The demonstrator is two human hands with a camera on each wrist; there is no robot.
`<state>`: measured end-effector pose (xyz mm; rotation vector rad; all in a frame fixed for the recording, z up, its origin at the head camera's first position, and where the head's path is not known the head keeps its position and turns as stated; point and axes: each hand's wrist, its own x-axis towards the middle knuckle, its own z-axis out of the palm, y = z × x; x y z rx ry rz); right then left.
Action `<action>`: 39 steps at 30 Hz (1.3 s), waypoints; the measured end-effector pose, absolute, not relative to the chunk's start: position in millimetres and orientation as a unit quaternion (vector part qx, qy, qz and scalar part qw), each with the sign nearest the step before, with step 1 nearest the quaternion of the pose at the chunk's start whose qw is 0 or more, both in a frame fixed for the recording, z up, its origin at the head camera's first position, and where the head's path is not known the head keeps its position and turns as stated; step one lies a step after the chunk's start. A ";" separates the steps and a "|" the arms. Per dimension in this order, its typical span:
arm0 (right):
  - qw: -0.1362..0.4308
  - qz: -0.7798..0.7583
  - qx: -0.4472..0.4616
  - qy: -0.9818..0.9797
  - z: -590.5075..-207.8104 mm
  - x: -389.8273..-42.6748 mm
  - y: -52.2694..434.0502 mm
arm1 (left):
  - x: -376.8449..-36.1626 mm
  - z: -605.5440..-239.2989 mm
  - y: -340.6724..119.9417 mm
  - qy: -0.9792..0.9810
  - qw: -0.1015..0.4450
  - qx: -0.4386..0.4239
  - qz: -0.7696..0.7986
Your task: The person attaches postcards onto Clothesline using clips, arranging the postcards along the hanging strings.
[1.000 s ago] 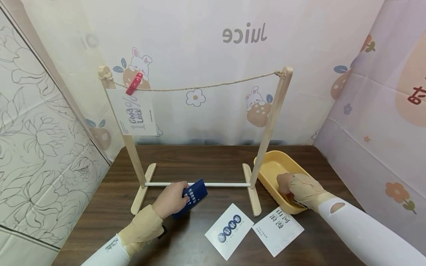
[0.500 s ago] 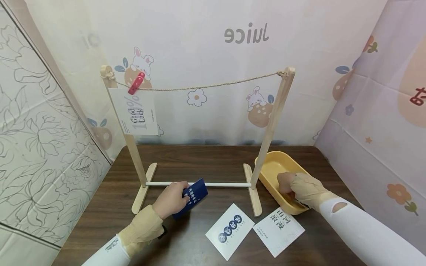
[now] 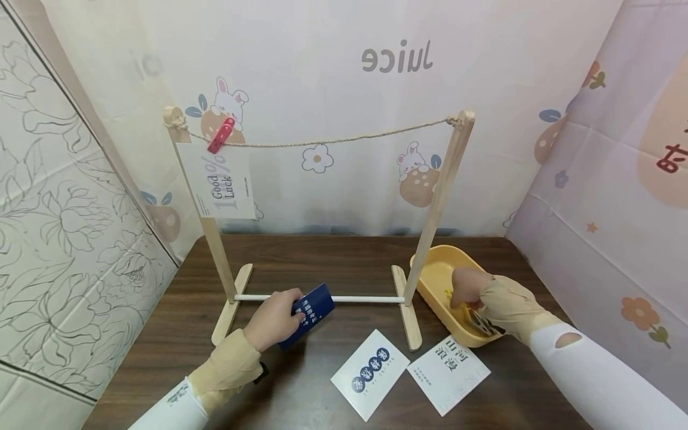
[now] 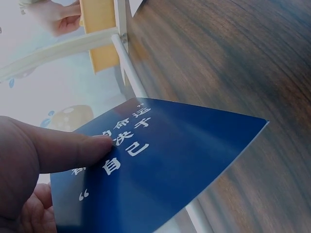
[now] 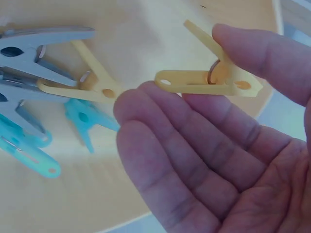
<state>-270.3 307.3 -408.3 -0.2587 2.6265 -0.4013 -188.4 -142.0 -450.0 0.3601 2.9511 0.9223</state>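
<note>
At lower centre our left hand (image 3: pixel 274 321) pinches the blue card (image 3: pixel 318 303); at lower right our right hand (image 3: pixel 474 289) pinches a yellow clip (image 5: pixel 187 88) over the tray (image 3: pixel 443 260). Held near one end, it could, we judge, twist and drop among other clips (image 5: pixel 63 33).

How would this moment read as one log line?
left hand: holds blue card | right hand: pinches yellow clothespin | rope: white card hung by red clothespin

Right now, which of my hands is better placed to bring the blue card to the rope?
Your left hand seems better placed: it pinches the blue card near the white bar, while your right hand, at the yellow tray, holds a yellow clip.
</note>
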 end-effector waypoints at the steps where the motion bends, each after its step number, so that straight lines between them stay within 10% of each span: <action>1: 0.233 -0.150 -0.094 0.956 -407.6 -270.7 307.6 | -188.3 -449.9 -142.5 0.948 0.012 0.115 0.298; 39: 0.061 -0.200 -0.102 0.972 -345.5 -265.5 303.4 | -194.2 -432.8 -143.0 0.905 -0.041 0.058 0.420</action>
